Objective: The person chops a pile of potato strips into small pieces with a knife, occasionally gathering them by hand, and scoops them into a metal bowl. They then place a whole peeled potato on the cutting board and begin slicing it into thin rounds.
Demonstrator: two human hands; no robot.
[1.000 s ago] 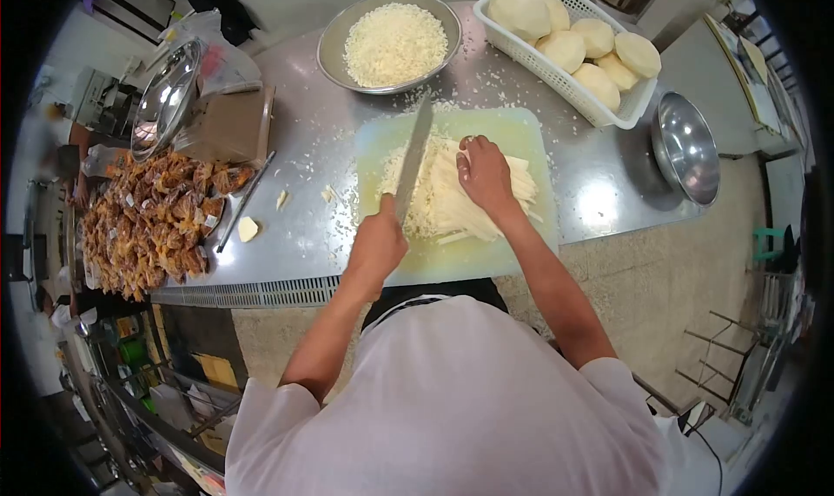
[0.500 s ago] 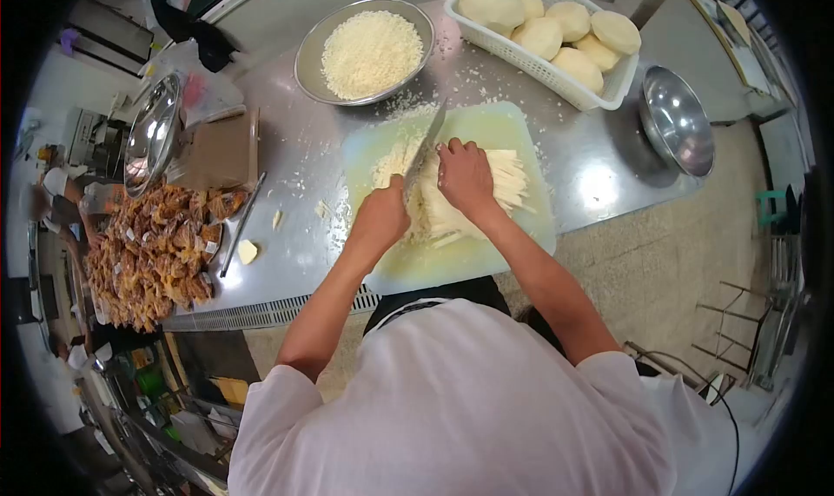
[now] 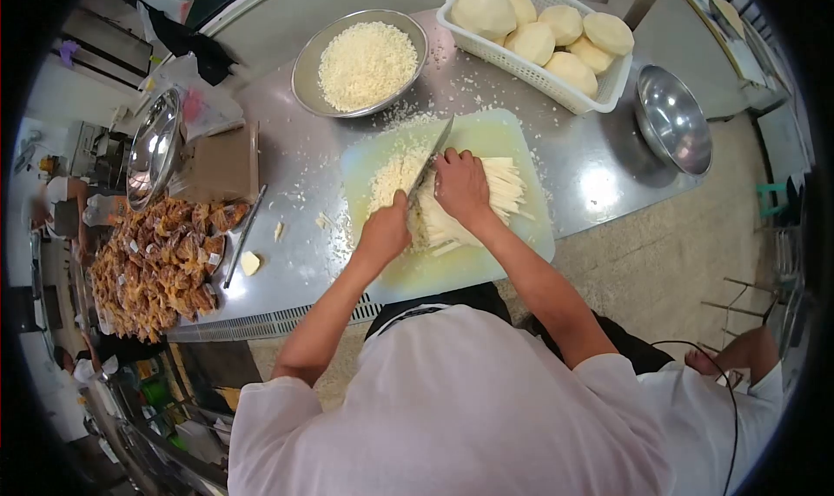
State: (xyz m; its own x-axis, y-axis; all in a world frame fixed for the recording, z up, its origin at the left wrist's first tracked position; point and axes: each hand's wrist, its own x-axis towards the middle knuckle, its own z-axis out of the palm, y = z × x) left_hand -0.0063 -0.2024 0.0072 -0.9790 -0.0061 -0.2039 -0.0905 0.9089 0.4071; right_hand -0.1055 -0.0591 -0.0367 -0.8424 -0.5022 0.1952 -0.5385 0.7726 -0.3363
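My left hand is closed round the handle of a knife, whose blade slants away up and to the right. My right hand, fingers curled, presses on a bundle of pale vegetable strips just right of the blade. Both hands are over a pale green cutting board. Finely chopped pale vegetable is heaped left of the knife, with bits scattered beyond the board.
Behind the board are a metal bowl of chopped vegetable and a white basket of peeled round vegetables. A metal bowl tilts at the right. Brown bagged items and a thin rod lie left. A co-worker's arm shows lower right.
The view has shifted slightly, so the table appears lower. The knife and my hands stay at the strips. A co-worker's arm has come into view at the lower right.
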